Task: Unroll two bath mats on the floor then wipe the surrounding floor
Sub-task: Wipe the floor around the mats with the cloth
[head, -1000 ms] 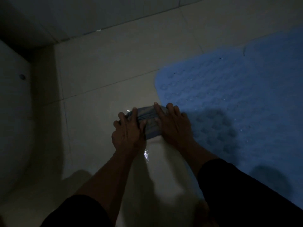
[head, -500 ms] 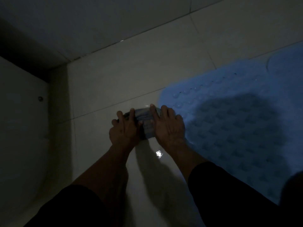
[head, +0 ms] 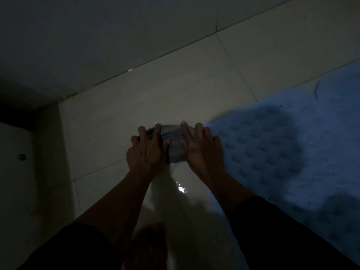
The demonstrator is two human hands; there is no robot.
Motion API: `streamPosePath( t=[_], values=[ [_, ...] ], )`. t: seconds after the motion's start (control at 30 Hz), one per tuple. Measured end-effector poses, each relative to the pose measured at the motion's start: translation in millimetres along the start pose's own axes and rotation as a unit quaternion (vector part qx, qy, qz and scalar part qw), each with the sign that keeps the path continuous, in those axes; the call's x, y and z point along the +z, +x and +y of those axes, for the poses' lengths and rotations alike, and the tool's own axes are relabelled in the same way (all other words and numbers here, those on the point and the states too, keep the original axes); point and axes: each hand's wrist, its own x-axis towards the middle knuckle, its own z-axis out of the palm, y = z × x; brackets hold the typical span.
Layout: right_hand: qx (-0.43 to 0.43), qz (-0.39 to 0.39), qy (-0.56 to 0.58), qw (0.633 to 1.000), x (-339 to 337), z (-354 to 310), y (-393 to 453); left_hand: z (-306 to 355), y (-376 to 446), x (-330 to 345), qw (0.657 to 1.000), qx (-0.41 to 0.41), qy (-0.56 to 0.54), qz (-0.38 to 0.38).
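Observation:
A blue bath mat (head: 292, 152) with raised bumps lies flat on the pale tiled floor (head: 175, 90) at the right. A second mat's rounded edge (head: 342, 84) overlaps it at the far right. Just left of the mat a folded grey-blue cloth (head: 175, 147) lies on the wet floor. My left hand (head: 148, 151) presses on its left side with spread, straight fingers. My right hand (head: 202, 151) presses on its right side the same way, its outer fingers at the mat's corner.
A tiled wall (head: 116, 36) rises close behind the cloth. A white fixture (head: 17, 182) with a round screw fills the left side. A wet glint (head: 181, 189) shows on the floor behind the cloth. My bare foot (head: 150, 246) stands at the bottom centre. The room is dim.
Both hands have pushed the cloth forward across the floor toward the wall, along the mat's left edge. The hold on the cloth is unchanged.

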Motion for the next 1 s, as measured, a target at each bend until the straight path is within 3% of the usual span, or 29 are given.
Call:
streamPosePath(
  t=[0.27,0.57,0.7,1.0],
  values=[
    [0.094,-0.011,-0.055,0.994,1,18,45,20,72,-16,0.994,0.102,-0.006,0.022],
    [0.248,-0.042,0.014,0.968,-7,50,69,74,133,-35,0.967,0.251,0.008,0.054],
    [0.299,-0.040,0.040,0.952,-13,54,73,85,143,-36,0.959,0.278,0.020,0.060],
    [0.330,-0.031,0.015,0.943,-10,55,74,94,158,-38,0.951,0.309,-0.002,0.025]
  ],
)
